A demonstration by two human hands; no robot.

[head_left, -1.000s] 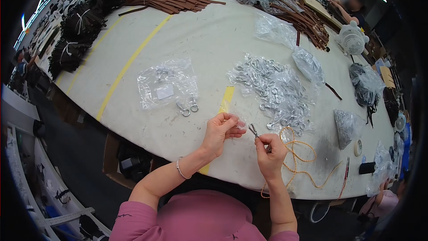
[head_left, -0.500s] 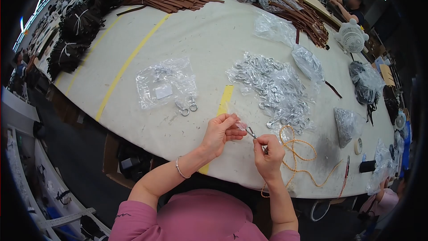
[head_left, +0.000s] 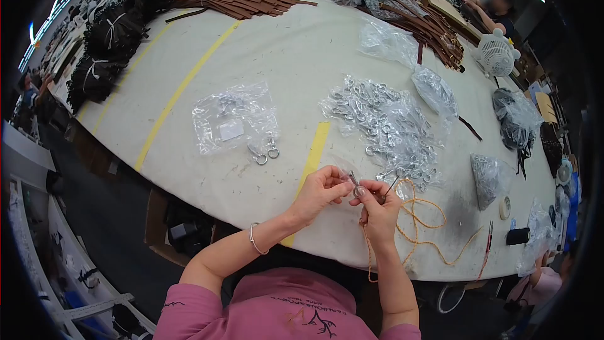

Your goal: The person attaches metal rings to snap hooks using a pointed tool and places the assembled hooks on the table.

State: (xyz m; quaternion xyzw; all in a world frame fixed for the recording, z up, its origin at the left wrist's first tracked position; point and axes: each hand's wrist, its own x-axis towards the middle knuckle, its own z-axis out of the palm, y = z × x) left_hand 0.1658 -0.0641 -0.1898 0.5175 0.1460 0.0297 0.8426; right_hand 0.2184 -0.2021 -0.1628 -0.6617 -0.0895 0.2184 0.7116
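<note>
My left hand (head_left: 319, 195) is closed, thumb and fingertips pinched at the upper end of a metal snap hook (head_left: 353, 178). Clear plastic film shows beside those fingertips. My right hand (head_left: 380, 209) grips the hook's ring end between thumb and forefinger. A thin dark pointed tool (head_left: 391, 186) sticks out above the right fingers; its kind is hidden by the hand. Yellow-orange cord (head_left: 367, 249) hangs below the right palm and loops on the table to its right. Just beyond both hands lies a pile of plastic-wrapped snap hooks (head_left: 387, 126).
Left of the pile, a clear bag (head_left: 233, 123) lies beside two unwrapped hooks (head_left: 267, 154). Brown straps (head_left: 239, 1) and black bundles (head_left: 104, 44) line the far left. To the right are a filled bag (head_left: 487, 179), a tape roll (head_left: 505, 207), black thread (head_left: 518, 235) and a white fan (head_left: 497, 53).
My hands have come together around the hook, which now stands more upright. The left fingers have moved from the clear film onto the hook. A dark tool tip now shows above my right hand.
</note>
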